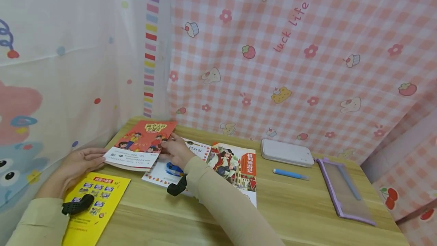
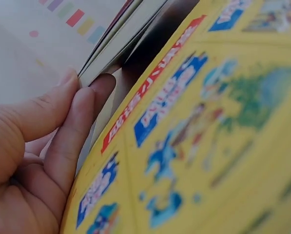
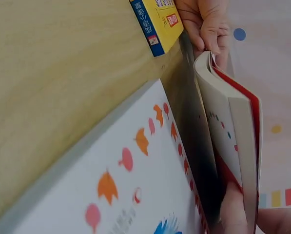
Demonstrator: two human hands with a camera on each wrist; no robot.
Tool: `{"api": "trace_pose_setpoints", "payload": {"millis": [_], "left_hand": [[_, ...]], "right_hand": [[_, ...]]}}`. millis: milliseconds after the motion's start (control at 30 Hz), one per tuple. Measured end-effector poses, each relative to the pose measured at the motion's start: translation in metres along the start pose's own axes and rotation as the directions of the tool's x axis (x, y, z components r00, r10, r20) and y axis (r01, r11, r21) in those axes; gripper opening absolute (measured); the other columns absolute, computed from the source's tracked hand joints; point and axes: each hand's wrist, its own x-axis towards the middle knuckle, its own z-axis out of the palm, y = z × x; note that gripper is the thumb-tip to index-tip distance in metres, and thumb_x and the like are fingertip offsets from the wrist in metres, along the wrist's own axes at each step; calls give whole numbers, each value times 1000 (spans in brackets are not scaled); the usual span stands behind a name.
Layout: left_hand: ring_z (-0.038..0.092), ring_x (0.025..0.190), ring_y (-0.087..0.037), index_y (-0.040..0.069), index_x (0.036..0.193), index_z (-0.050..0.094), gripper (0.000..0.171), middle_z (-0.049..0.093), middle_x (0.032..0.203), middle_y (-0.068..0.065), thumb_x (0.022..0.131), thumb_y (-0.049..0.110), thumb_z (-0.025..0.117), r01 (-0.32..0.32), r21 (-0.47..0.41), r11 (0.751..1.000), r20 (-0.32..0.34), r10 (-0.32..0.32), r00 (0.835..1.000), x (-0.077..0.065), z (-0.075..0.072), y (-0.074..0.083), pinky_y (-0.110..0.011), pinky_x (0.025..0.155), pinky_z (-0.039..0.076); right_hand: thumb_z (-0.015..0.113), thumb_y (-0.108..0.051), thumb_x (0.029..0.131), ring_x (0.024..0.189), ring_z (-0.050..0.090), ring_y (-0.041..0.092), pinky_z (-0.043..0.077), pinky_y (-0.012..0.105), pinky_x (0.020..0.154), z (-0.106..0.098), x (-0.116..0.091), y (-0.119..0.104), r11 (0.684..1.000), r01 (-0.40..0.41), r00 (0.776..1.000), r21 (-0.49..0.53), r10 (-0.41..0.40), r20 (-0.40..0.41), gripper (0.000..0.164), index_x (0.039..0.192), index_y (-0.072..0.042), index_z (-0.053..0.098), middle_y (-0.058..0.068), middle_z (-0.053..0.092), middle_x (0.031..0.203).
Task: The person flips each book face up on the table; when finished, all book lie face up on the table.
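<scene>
A red-and-white book (image 1: 142,136) with cartoon children on its cover is held between both hands at the table's back left. My left hand (image 1: 77,164) pinches its near left corner with the thumb and fingers, as the left wrist view shows at the page edges (image 2: 111,46). My right hand (image 1: 178,152) grips its right edge, with the thumb on one face of the book (image 3: 246,141) in the right wrist view. The book is tilted, and its page block bends a little near the left fingers. Below the left hand lies a yellow book (image 1: 110,193).
A white book with a leaf border (image 1: 157,173) lies partly under the right forearm, beside a book with a costumed figure (image 1: 235,166). Farther right are a white case (image 1: 286,153), a blue marker (image 1: 290,174) and a purple-edged mesh pouch (image 1: 351,200). Curtains hang behind and left.
</scene>
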Motion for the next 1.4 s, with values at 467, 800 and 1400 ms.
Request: {"api": "trace_pose_setpoints", "payload": {"millis": [467,800,1400], "left_hand": [[60,114,-42,-8,136,56,51,63,128,-29,101,28,66,-20,381,924,-172,93,981,3,2,-7,-30,84,56],[62,99,-41,-7,124,66,37,65,118,-31,99,20,69,-33,506,862,-256,186,949,-2,7,-3,-52,83,52],[55,97,-42,-5,118,68,28,62,115,-30,99,16,69,-44,567,823,-286,246,926,-5,6,-7,-57,81,48]], "right_hand": [[55,12,96,125,58,40,52,47,100,16,-3,10,998,16,997,-65,-21,-77,55,149,5,43,26,55,137],[59,-7,101,131,52,38,44,49,109,19,-6,10,908,20,999,-419,0,46,51,148,6,44,21,49,147],[57,-22,105,76,56,15,50,30,73,19,-13,9,554,217,954,-803,52,294,35,83,4,61,5,57,89]]}}
